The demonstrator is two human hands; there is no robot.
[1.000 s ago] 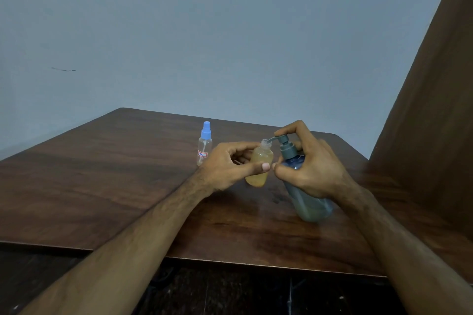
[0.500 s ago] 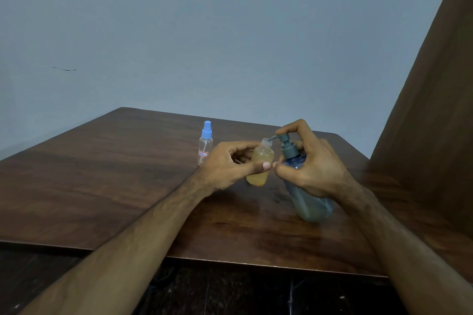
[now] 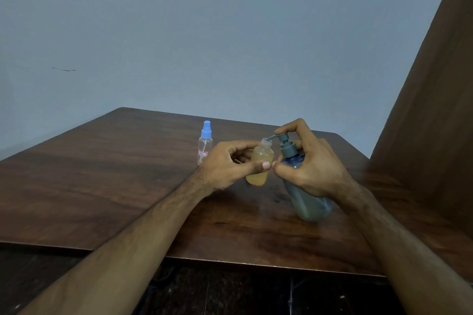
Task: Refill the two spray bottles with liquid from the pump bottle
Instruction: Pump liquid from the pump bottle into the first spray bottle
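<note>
My left hand (image 3: pixel 225 166) grips a small uncapped spray bottle (image 3: pixel 259 170) holding yellowish liquid, raised above the table. My right hand (image 3: pixel 311 163) wraps around the neck of the blue-grey pump bottle (image 3: pixel 307 202), which stands tilted on the table, and its index finger lies on top of the grey pump head (image 3: pixel 285 144). The pump's spout reaches over the small bottle's open mouth. A second spray bottle (image 3: pixel 204 144), clear with a blue cap and a small label, stands upright on the table behind my left hand.
The brown wooden table (image 3: pixel 102 186) runs back to a grey-blue wall. A brown wooden panel (image 3: pixel 430 110) rises along the right side. The table's front edge lies near me, with dark floor below.
The pump head has risen slightly under my right index finger. Both hands and both held bottles stay almost where they were.
</note>
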